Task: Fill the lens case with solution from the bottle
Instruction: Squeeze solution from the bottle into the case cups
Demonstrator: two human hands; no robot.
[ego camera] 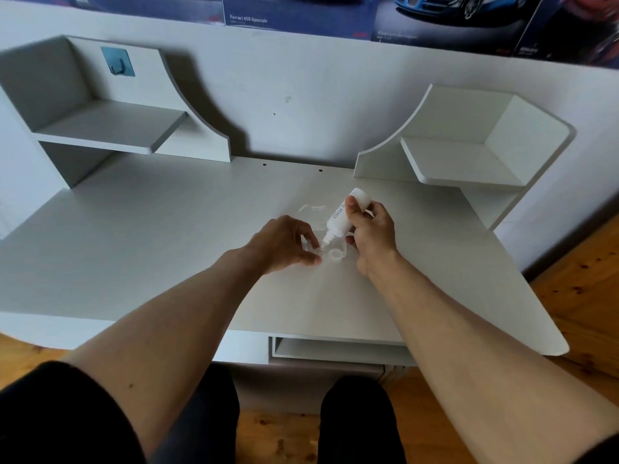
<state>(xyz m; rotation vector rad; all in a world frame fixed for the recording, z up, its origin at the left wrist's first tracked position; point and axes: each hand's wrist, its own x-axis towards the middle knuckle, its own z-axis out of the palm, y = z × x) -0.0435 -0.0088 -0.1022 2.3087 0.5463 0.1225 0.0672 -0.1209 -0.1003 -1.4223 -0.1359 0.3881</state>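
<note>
Lens case (pixel 330 254), clear, flat on the pale surface (pixel 167 236), pinched at its near-left end by the left hand (pixel 284 244). Bottle (pixel 345 216), white, tilted nozzle-down over the case, just right of that grip; right hand (pixel 373 234) wrapped tight around it. Loose clear caps (pixel 313 209) lie just beyond both grips.

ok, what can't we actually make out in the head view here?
- Fill level in the lens case: clear plastic on pale desk, too small.
- Any liquid leaving the bottle tip: too small.
- Left end of the case: covered by left hand fingers.
- Bottle label text: too small, partly under the right hand.
- Clear items behind the hands: washed out, unidentifiable.
</note>
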